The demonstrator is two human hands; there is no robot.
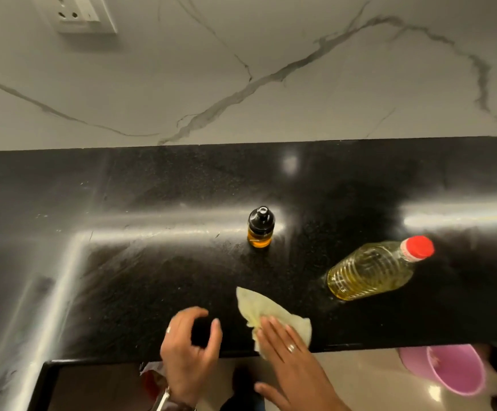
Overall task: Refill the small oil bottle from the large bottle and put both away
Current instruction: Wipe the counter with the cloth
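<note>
While my right hand [283,341] lies flat with straight fingers on a pale yellow cloth [271,314] at the near edge of the black tabletop [152,277], my left hand [189,348] hovers just left of it, fingers loosely curled and holding nothing. The small oil bottle [260,227] stands upright farther back, black cap on, amber oil inside. To its right, nearer me, stands the large bottle [375,269] with its red cap on. A pink bucket [455,370] sits on the floor at the right.
</note>
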